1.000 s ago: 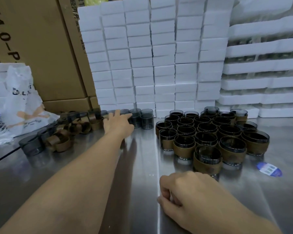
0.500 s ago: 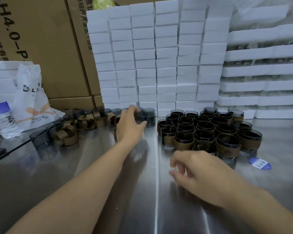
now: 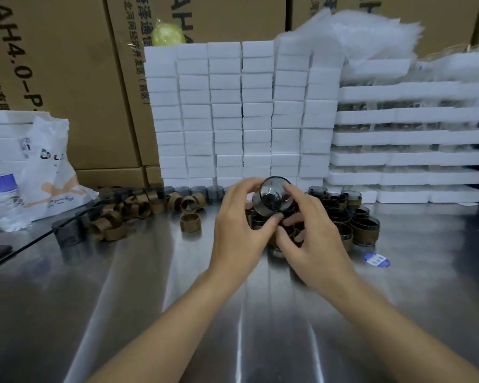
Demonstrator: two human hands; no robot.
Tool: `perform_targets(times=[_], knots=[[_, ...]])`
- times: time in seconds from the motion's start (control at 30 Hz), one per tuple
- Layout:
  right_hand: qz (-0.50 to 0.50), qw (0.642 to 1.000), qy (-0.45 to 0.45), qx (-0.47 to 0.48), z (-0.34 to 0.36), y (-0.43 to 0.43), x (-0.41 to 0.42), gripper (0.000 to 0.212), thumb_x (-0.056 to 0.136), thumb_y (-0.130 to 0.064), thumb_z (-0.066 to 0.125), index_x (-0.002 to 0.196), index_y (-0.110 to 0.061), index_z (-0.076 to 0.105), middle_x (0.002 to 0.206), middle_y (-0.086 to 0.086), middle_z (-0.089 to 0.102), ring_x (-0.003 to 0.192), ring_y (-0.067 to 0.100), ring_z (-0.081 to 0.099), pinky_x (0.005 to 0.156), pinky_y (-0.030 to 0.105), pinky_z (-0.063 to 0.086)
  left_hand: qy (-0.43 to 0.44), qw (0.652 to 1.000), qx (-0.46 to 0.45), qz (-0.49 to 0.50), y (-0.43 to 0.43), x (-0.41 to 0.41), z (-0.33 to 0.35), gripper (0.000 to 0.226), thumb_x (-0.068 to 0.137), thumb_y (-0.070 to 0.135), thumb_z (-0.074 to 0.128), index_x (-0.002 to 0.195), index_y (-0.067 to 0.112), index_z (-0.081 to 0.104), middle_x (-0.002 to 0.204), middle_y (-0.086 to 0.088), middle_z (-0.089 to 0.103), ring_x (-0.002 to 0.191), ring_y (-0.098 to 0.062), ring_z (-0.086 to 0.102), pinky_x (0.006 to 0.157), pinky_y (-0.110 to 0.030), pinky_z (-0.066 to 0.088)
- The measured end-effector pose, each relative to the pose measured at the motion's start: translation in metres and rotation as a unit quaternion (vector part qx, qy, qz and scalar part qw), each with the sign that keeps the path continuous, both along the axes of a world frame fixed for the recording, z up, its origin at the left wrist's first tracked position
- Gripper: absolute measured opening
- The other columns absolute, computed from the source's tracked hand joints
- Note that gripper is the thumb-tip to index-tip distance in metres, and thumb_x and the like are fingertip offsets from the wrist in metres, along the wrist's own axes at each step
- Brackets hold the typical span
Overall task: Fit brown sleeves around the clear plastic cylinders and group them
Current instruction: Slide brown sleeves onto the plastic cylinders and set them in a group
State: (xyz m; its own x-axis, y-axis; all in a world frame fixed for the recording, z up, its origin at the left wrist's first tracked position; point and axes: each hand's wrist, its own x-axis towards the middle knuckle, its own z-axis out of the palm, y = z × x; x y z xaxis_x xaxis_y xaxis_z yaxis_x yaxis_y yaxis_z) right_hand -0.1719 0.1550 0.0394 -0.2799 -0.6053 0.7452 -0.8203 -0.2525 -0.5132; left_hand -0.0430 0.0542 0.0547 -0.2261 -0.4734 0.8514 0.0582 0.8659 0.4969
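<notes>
2 hands [image 3: 277,239] hold 1 smooth, smoky clear cylinder [image 3: 273,197].

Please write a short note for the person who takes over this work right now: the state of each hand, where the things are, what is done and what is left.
Left hand: its grip holds a bare clear cylinder, tilted, above the table.
Right hand: its fingers touch the same cylinder; whether it also holds a sleeve I cannot tell.
Done: a group of sleeved cylinders stands to the right, partly hidden by the hands.
Left: loose brown sleeves and bare cylinders lie to the left and along the back.
Next, probably: sleeve the held cylinder and set it with the group.
</notes>
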Motion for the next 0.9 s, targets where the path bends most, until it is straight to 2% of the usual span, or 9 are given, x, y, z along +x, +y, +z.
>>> perform_targets(times=[0.13,0.2,0.33,0.43,0.57,0.63,0.7,0.8,0.9], knots=[[0.034,0.996,-0.032,-0.08,0.008,0.001,0.009,0.073,0.095,-0.016,0.071,0.157,-0.04,0.042,0.146,-0.021,0.057,0.127,0.012,0.064,0.091,0.035,0.058,0.054,0.997,0.03,-0.04,0.009,0.01,0.011,0.061,0.084,0.014,0.091,0.132,0.032,0.059,0.13,0.013,0.067,0.132,-0.018,0.063,0.107,-0.027,0.054],[0.037,0.994,-0.031,-0.095,0.011,0.004,0.013,0.074,0.095,-0.017,0.069,0.158,-0.041,0.039,0.151,-0.022,0.055,0.13,0.01,0.063,0.092,0.033,0.057,0.073,0.995,0.036,-0.055,0.011,0.013,0.013,0.062,0.083,0.01,0.092,0.131,0.031,0.059,0.131,0.011,0.067,0.135,-0.02,0.062,0.107,-0.026,0.054],[0.023,0.996,-0.027,-0.083,0.008,0.005,0.013,0.074,0.096,-0.023,0.067,0.16,-0.042,0.036,0.153,-0.032,0.049,0.131,0.002,0.06,0.094,0.025,0.053,0.089,0.989,0.081,-0.092,0.012,0.011,0.012,0.062,0.082,0.006,0.091,0.128,0.032,0.06,0.131,0.008,0.068,0.136,-0.021,0.062,0.107,-0.027,0.055],[0.013,0.998,-0.023,-0.064,0.006,0.005,0.009,0.074,0.097,-0.019,0.069,0.16,-0.042,0.036,0.152,-0.033,0.049,0.128,0.001,0.06,0.096,0.028,0.054,0.085,0.987,0.096,-0.095,0.013,0.011,0.01,0.06,0.082,0.004,0.092,0.128,0.026,0.061,0.131,0.007,0.069,0.136,-0.022,0.062,0.108,-0.029,0.055],[0.021,0.998,-0.013,-0.054,0.005,0.006,0.006,0.078,0.095,-0.019,0.069,0.163,-0.036,0.035,0.155,-0.027,0.05,0.138,0.005,0.055,0.109,0.037,0.051,0.086,0.982,0.139,-0.097,0.017,0.012,0.014,0.058,0.081,0.006,0.093,0.126,0.024,0.062,0.126,0.007,0.072,0.13,-0.016,0.066,0.102,-0.03,0.057],[0.033,0.997,-0.009,-0.067,0.007,0.007,0.005,0.08,0.092,-0.019,0.068,0.164,-0.03,0.035,0.157,-0.025,0.05,0.145,0.008,0.051,0.115,0.041,0.047,0.121,0.954,0.237,-0.137,0.02,0.012,0.021,0.058,0.081,0.012,0.095,0.127,0.023,0.061,0.119,0.002,0.079,0.118,-0.015,0.074,0.094,-0.027,0.06],[0.053,0.995,-0.001,-0.086,0.009,0.008,0.004,0.081,0.091,-0.016,0.068,0.164,-0.025,0.035,0.159,-0.019,0.052,0.15,0.01,0.048,0.119,0.045,0.044,0.136,0.907,0.359,-0.175,0.02,0.014,0.027,0.06,0.082,0.031,0.095,0.131,0.023,0.06,0.111,0.001,0.083,0.106,-0.015,0.079,0.086,-0.024,0.061],[0.085,0.991,0.02,-0.102,0.01,0.008,0.005,0.083,0.089,-0.012,0.069,0.165,-0.018,0.036,0.16,-0.015,0.052,0.152,0.014,0.047,0.123,0.044,0.04,0.077,0.817,0.513,-0.25,0.015,0.018,0.029,0.065,0.087,0.057,0.084,0.135,0.018,0.064,0.111,-0.01,0.083,0.102,-0.021,0.081,0.088,-0.032,0.057],[0.093,0.991,0.028,-0.096,0.009,0.007,0.008,0.084,0.089,-0.011,0.07,0.165,-0.019,0.036,0.16,-0.015,0.052,0.152,0.017,0.047,0.125,0.038,0.036,0.055,0.737,0.595,-0.315,0.012,0.019,0.024,0.066,0.091,0.06,0.078,0.134,0.011,0.066,0.113,-0.014,0.082,0.104,-0.024,0.081,0.092,-0.035,0.059]])
